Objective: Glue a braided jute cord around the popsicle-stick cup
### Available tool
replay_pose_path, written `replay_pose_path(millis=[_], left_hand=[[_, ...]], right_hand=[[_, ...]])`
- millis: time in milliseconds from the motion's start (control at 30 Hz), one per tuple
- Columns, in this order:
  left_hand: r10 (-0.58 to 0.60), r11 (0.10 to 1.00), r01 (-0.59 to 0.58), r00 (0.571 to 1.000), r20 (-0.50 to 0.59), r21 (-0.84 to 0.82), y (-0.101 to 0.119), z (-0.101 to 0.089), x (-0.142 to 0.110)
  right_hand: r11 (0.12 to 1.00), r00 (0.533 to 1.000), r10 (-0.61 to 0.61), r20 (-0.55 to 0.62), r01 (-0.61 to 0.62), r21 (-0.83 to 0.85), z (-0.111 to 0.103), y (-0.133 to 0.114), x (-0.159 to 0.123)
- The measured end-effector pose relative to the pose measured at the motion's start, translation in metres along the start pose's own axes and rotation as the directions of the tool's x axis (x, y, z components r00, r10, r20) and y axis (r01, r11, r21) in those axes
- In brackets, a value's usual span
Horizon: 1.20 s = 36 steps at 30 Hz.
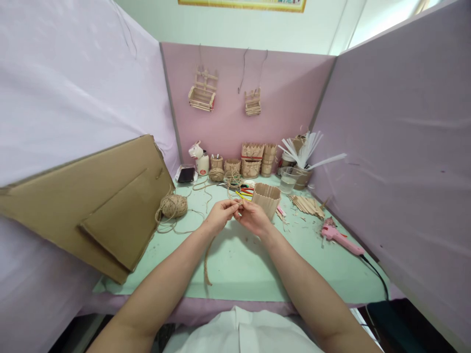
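Over the middle of the table, my left hand [222, 214] and my right hand [253, 215] meet at the fingertips. Both pinch the strands of a brown jute cord, whose thicker, braided-looking tail [206, 264] hangs below my left wrist toward the front edge. The exact grip on the strands is too small to make out. Just behind my right hand stands a round holder made of wooden sticks [266, 197]. To the left lies a ball of jute twine [174, 205], with loose strands trailing on the table.
A pink glue gun [342, 237] with a black cable lies at the right. Near it are flat wooden sticks [308, 206] and a clear plastic cup [287, 180]. Cardboard [110, 211] leans at the left. Small stick-built containers [251, 166] line the back; a phone [186, 174] lies back left.
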<state>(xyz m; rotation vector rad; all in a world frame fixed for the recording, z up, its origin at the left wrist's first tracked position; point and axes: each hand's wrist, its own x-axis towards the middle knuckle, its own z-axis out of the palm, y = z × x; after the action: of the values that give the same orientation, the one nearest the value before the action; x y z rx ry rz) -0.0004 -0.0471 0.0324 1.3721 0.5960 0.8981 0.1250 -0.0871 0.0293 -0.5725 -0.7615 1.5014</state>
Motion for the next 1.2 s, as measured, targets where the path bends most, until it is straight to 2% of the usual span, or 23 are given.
replay_pose_path(millis=[133, 233, 333, 400, 533, 733, 1000, 1200], left_hand=[[0.002, 0.999, 0.0, 1.0, 0.026, -0.046, -0.0014, -0.0005, 0.0006], [0.024, 0.996, -0.021, 0.999, -0.035, 0.084, 0.0002, -0.0014, 0.0006], [0.061, 0.968, -0.029, 0.991, -0.118, 0.25, 0.0031, -0.002, 0.0005], [0.091, 0.951, -0.041, 0.984, -0.15, 0.307, 0.0044, -0.0022, 0.0004], [0.154, 0.921, -0.079, 0.973, -0.171, 0.382, 0.0038, -0.0014, -0.0001], [0.219, 0.894, -0.147, 0.968, -0.126, 0.424, -0.0032, -0.0003, 0.0005], [0.312, 0.765, -0.19, 0.945, -0.095, 0.615, -0.0031, 0.0017, -0.0051], [0.182, 0.878, -0.078, 0.967, -0.178, 0.473, 0.0004, 0.0016, -0.0018]], right_hand=[[1.0, 0.999, 0.028, 0.018, -0.028, 0.006, -0.0012, -0.001, 0.0], [0.985, 0.994, -0.025, -0.107, 0.007, -0.173, -0.0037, -0.0007, 0.0008], [0.878, 0.943, -0.25, -0.217, 0.126, -0.462, -0.0066, 0.0006, 0.0026], [0.782, 0.908, -0.364, -0.208, 0.177, -0.598, -0.0076, 0.0018, 0.0037], [0.635, 0.876, -0.463, -0.132, 0.225, -0.739, -0.0058, 0.0029, 0.0038], [0.445, 0.826, -0.563, 0.008, 0.311, -0.84, -0.002, 0.0009, 0.0003], [0.347, 0.825, -0.564, 0.025, 0.264, -0.9, 0.0, 0.0022, -0.0032], [0.375, 0.83, -0.555, 0.059, 0.313, -0.872, 0.0019, 0.0014, -0.0054]])
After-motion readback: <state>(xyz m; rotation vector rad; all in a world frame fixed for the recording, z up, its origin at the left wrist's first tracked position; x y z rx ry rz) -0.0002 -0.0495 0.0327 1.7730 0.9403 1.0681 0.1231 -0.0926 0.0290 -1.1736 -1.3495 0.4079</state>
